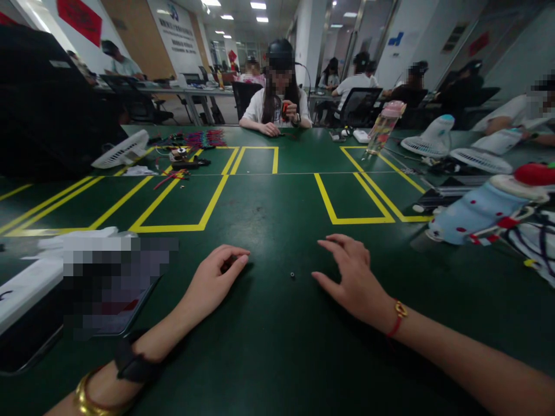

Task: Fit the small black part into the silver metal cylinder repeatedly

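Observation:
A small metal nut-like ring (292, 275) lies by itself on the dark green tabletop, between my two hands. My left hand (219, 271) rests on the table left of the ring, fingers curled and thumb tip close against the index finger; I see nothing held there. To the right of the ring is my right hand (349, 268), open, with thumb and fingers apart and pointing toward it. Neither hand touches the ring.
A phone-like device (147, 300) lies at left beside white boxes (26, 289). At right are a blue tumbler (472, 208), fans (429, 138) and a bottle (385, 124). Wires (203, 138) lie at far left. Across the table sits a person (277, 92). Yellow tape (364, 221) marks the tabletop.

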Demonstrator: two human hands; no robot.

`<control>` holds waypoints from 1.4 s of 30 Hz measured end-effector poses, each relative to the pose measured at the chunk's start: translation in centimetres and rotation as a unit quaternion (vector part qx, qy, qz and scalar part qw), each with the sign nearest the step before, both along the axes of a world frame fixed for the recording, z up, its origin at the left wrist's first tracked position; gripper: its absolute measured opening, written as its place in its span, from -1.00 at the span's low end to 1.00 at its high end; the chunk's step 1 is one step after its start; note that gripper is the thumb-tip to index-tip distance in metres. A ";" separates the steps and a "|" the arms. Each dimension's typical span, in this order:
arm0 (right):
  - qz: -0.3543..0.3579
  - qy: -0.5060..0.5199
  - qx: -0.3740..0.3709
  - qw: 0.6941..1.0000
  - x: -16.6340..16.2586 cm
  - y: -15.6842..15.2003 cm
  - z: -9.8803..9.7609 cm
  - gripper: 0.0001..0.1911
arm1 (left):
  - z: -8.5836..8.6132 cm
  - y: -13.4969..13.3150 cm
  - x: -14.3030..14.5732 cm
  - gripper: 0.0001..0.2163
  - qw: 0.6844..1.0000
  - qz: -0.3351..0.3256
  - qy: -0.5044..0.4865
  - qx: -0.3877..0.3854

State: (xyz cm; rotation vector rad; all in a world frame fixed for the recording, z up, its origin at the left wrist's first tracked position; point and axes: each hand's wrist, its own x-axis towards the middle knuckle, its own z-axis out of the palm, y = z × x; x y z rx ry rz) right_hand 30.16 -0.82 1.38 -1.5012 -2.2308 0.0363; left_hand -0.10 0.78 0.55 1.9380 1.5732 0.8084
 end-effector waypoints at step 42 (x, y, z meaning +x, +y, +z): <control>-0.386 0.334 -0.038 0.859 20.5 2.6 1.2 -0.71 | -0.1 -0.1 -0.2 -0.80 0.999 -0.045 -0.019 -0.016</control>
